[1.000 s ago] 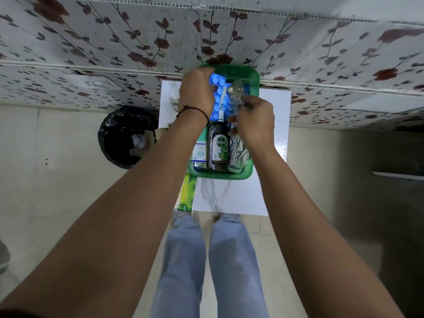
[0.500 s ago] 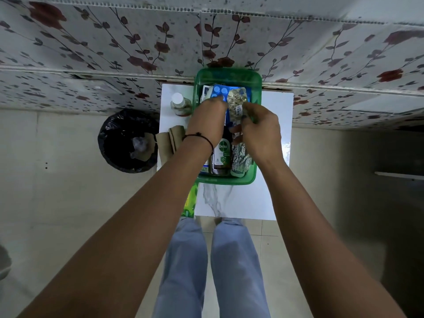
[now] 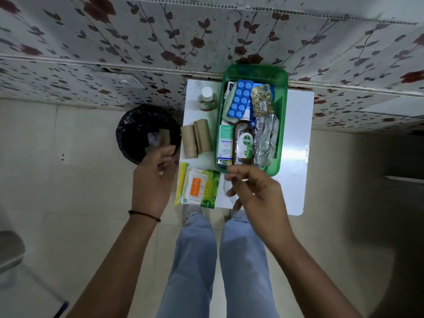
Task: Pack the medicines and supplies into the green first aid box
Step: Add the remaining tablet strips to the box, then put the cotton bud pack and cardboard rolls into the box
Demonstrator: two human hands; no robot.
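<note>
The green first aid box (image 3: pixel 281 125) stands on a small white table (image 3: pixel 296 157). Inside lie a blue blister strip (image 3: pixel 239 98), a gold pill strip (image 3: pixel 261 101), a Dettol bottle (image 3: pixel 245 141), an Optibex carton (image 3: pixel 225 143) and a silver foil strip (image 3: pixel 266 138). Left of the box on the table are two brown bandage rolls (image 3: pixel 196 138), a small white-capped bottle (image 3: pixel 207 98) and a pack of cotton buds (image 3: pixel 197 188). My left hand (image 3: pixel 152 180) hovers by the table's left edge, fingers loosely curled, holding nothing. My right hand (image 3: pixel 254 193) hovers just below the box, fingers apart, holding nothing.
A bin lined with a black bag (image 3: pixel 146 131) sits on the floor left of the table. A floral-papered wall (image 3: pixel 137 42) runs behind the table. My legs in light jeans (image 3: pixel 218 260) stand at the table's near edge.
Both hands have pulled back out of the box toward me. The gold pill strip that my right hand held now lies in the box's far end. The left hand moved left.
</note>
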